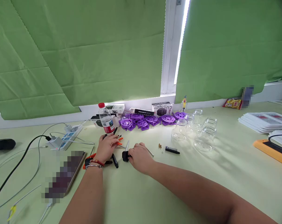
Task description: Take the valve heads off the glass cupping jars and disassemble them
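My right hand [140, 157] is closed around a black part with a thin metal rod [125, 155] that sticks out past the fingers. Under the same hand, another slim metal rod [150, 151] lies partly covered. My left hand [106, 146] rests among tools, its fingers bent together beside orange tips [120, 141]; what they grip is hidden. Close to that wrist lie an orange-and-black tool [87, 161] and a short black cylinder [115, 161]. To the right are small brass pieces [160, 145] and a black piece with a spring [172, 150].
Purple plastic parts [143, 121], a red-capped bottle [106, 118] and small boxes [162, 109] line the back. Clear glass jars [205, 140] stand right. A phone [67, 174], power strip [71, 138] and cables lie left. White stacked panels [264, 121] sit far right.
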A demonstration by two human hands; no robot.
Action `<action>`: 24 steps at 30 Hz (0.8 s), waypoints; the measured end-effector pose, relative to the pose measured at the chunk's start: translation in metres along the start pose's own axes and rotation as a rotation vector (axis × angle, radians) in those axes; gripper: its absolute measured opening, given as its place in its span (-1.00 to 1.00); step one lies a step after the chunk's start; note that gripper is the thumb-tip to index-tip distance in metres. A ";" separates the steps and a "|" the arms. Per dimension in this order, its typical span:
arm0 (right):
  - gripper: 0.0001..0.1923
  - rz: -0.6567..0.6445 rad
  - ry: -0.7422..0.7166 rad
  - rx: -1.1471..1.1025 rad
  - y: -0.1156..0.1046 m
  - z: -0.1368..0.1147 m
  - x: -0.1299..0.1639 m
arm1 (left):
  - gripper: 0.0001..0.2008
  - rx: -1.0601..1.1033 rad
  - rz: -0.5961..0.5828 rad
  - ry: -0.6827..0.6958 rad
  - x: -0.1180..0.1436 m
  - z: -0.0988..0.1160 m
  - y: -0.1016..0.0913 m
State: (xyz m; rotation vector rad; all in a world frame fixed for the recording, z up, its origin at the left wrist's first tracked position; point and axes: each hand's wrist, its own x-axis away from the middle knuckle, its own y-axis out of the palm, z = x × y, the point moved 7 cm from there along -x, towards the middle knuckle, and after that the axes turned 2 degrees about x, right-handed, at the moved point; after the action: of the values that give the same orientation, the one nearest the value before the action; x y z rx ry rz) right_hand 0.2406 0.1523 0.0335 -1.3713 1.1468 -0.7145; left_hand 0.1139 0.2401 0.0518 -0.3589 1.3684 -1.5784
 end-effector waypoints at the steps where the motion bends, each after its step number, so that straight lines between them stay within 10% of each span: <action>1: -0.87 -0.003 0.007 -0.004 0.001 0.000 -0.001 | -0.80 0.023 0.045 -0.011 -0.001 0.000 -0.004; 14: -0.78 0.057 -0.009 -0.311 -0.016 0.001 0.000 | -0.82 0.813 0.562 -0.084 0.009 0.011 -0.050; 20: -0.60 -0.022 0.246 -1.469 -0.039 0.036 0.017 | -0.78 1.214 0.377 -0.096 0.007 0.071 -0.017; 24: -0.61 0.021 0.309 -1.552 -0.051 0.066 0.043 | -0.84 1.249 0.110 -0.117 0.011 0.109 0.000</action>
State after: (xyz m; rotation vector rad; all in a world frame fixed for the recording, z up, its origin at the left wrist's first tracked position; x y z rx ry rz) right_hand 0.3273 0.1303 0.0632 -2.5100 2.1107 0.1677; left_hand 0.1899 0.1675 0.0831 0.3785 0.1347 -1.9460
